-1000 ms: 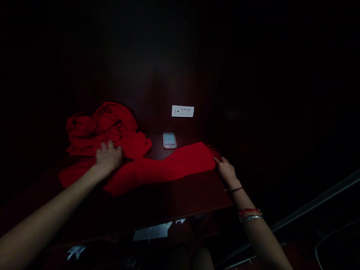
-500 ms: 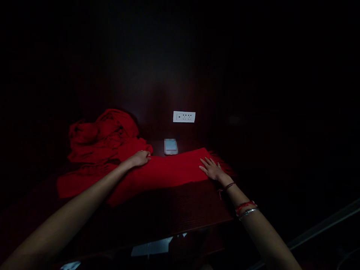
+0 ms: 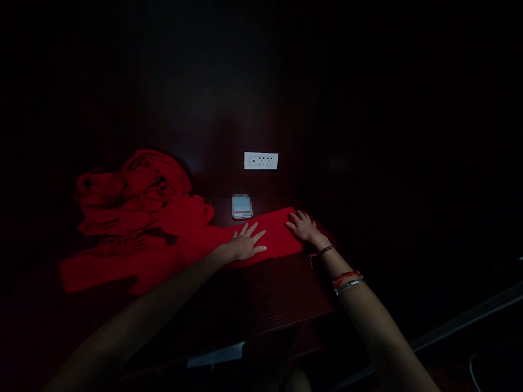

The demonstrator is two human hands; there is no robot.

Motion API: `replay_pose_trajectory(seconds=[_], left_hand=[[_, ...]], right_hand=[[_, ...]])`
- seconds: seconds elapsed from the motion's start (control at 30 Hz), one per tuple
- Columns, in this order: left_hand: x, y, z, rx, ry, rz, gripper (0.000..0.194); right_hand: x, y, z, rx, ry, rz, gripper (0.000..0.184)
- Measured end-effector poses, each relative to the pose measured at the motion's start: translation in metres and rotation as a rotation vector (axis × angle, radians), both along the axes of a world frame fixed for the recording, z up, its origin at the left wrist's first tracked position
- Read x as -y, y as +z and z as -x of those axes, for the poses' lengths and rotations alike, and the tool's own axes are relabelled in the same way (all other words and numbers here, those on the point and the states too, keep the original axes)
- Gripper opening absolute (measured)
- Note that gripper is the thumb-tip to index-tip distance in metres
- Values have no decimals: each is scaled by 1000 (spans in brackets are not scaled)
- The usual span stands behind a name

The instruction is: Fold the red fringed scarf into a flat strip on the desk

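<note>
A long red cloth (image 3: pixel 275 231), perhaps a scarf since dark red fringe shows at its right end, lies flat across the dark wooden desk. My left hand (image 3: pixel 245 245) rests on the middle of it, fingers spread. Near the fringed end, my right hand (image 3: pixel 303 226) lies on the cloth with its fingers apart. Towards the left the cloth runs into a crumpled heap of red fabric (image 3: pixel 139 190); whether it is all one piece I cannot tell.
A phone (image 3: pixel 242 207) with a lit screen lies behind the cloth. On the back wall sits a white socket panel (image 3: pixel 261 160). The desk's front edge (image 3: pixel 286 325) runs below my hands, with a pale sheet-like thing (image 3: pixel 216 355) lower down. The surroundings are very dark.
My left hand has let go of its pinch at the cloth's far edge, moved right and spread out on the cloth. My right hand stays near the fringed end. The view has shifted slightly.
</note>
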State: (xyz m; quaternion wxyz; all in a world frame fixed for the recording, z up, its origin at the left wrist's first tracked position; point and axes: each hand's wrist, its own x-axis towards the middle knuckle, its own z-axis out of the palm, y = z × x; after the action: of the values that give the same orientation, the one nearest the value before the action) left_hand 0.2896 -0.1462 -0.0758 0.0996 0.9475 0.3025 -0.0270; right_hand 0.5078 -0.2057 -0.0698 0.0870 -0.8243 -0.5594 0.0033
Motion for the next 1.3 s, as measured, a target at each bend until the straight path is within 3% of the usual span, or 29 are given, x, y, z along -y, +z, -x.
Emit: replay_pose_trajectory(seconds=[0.1,0.3,0.53,0.83,1.07,1.2,1.3], left_hand=[[3,-10,-6,-76,51,100,72],[-2,-10,-4,-28,62,70,73],[-30,-10,-31,122,166,-27,62],[-34,-28,-39,159,129,-56,64],[-39,-35,-34,139,37,-114,61],[-36,-31,-36,185,-38,-175,56],[-38,-24,-44,222,-64,-168,55]], right_hand=[[-14,4,-10,-52,-101,-76,52],[-38,10,-33,-172,-150,-136,49],[-52,11,-46,-225,-163,-109,47],[-48,16,-52,-77,-89,-130,41],[-34,-2,-41,70,-78,-38,35],[-27,-1,-34,142,-72,-56,38],[-25,3,-33,197,65,-66,44]])
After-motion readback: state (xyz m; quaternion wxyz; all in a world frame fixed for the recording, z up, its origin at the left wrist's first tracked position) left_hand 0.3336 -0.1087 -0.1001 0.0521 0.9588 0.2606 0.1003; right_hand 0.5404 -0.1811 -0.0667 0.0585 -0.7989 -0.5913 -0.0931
